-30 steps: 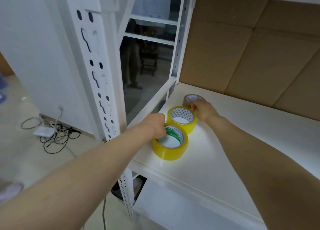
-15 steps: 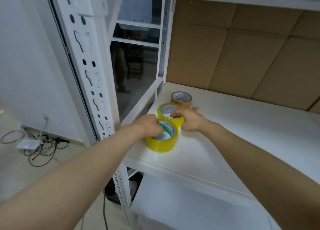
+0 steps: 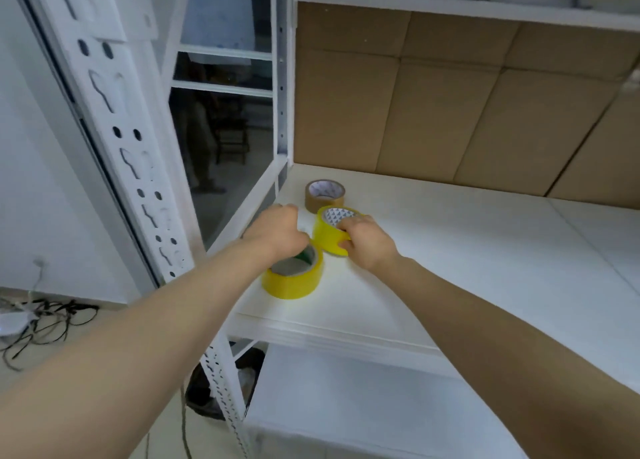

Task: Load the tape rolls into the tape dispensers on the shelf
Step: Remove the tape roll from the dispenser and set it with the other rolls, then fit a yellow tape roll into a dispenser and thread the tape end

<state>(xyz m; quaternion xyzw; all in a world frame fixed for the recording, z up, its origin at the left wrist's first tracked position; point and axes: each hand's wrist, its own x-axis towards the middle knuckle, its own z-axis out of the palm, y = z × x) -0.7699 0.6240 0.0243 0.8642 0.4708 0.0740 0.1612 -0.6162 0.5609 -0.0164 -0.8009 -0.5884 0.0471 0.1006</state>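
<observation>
Three tape rolls sit near the left end of the white shelf (image 3: 485, 250). A brown roll (image 3: 325, 196) lies flat at the back. In front of it a yellow roll (image 3: 329, 231) is tilted up off the shelf, and my right hand (image 3: 367, 242) grips its right rim with fingers inside the core. The nearest yellow roll (image 3: 292, 278) lies flat; my left hand (image 3: 277, 231) holds its far rim with curled fingers. No tape dispenser is in view.
Brown cardboard panels (image 3: 450, 112) line the back of the shelf. A white perforated upright (image 3: 138, 167) stands at the left. Cables and a white box (image 3: 20, 320) lie on the floor. A lower white shelf (image 3: 346, 406) sits beneath.
My right hand went from the brown roll to the middle yellow roll and tipped it up. My left hand stayed on the near yellow roll. The camera moved closer.
</observation>
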